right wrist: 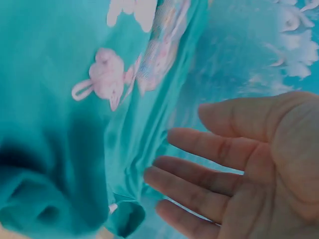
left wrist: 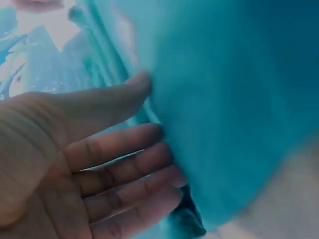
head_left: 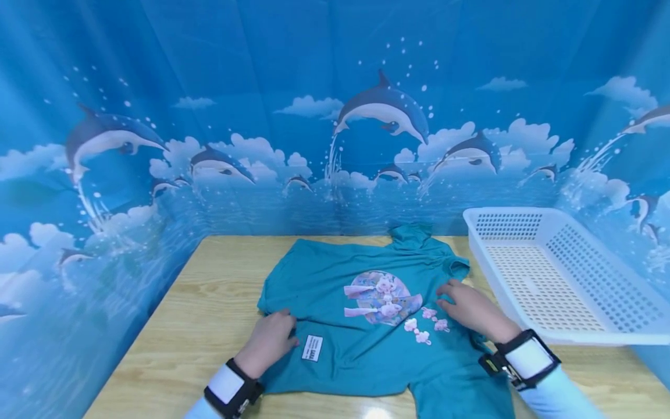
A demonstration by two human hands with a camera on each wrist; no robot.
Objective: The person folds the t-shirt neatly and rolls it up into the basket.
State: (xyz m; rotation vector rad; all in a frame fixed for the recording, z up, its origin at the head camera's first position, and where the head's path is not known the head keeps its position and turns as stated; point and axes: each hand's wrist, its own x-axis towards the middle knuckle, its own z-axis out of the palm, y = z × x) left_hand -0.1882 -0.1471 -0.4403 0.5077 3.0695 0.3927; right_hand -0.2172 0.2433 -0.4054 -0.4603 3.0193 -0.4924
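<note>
A teal T-shirt [head_left: 324, 267] lies spread sideways, its collar and short sleeves toward the right. On its front are a round pink-and-lilac bunny patch [head_left: 389, 308] and small pink pieces [head_left: 423, 336]. A white printed label [head_left: 312, 348] shows near the hem. My left hand [head_left: 268, 340] rests at the hem end; in the left wrist view its fingers [left wrist: 144, 184] lie nearly straight against the cloth, thumb apart. Over the collar side hovers my right hand [head_left: 473, 308]. Loosely extended fingers [right wrist: 194, 189] hold nothing in the right wrist view.
A white perforated plastic basket [head_left: 523, 326] stands at the right, close to the right forearm. Beneath the shirt is a light wooden table [head_left: 178, 314]. A blue dolphin-print curtain [head_left: 293, 70] hangs along the back and sides.
</note>
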